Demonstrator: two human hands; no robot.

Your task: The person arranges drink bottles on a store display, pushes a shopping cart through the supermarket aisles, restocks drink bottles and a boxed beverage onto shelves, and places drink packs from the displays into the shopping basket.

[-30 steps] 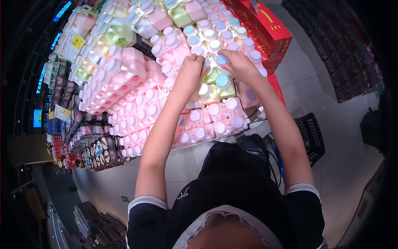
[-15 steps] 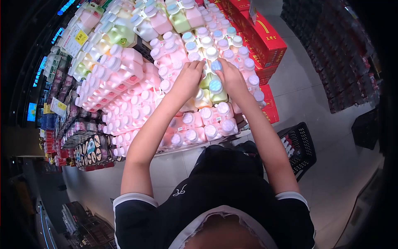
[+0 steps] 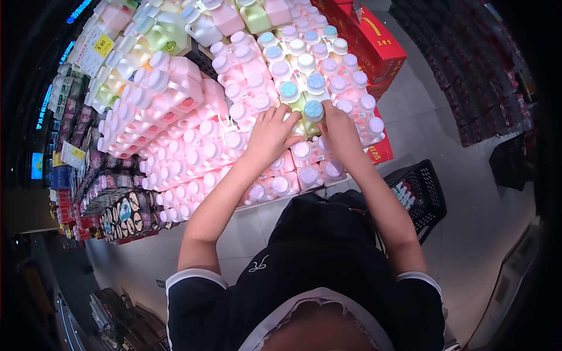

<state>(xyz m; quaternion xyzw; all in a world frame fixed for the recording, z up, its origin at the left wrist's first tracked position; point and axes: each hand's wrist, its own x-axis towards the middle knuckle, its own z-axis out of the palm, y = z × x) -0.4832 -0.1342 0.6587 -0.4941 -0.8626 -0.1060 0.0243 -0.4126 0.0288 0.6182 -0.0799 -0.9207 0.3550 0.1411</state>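
While my right hand (image 3: 341,130) curls partly closed beside the blue cap (image 3: 314,110) of a green bottle (image 3: 311,127), my left hand (image 3: 270,134) bends half open opposite; whether either grips anything, I cannot tell. The bottle stands between them, near pink bottles (image 3: 257,102).

Cartons (image 3: 383,58) stand right of the bottles (image 3: 256,82), behind the basket (image 3: 431,188).
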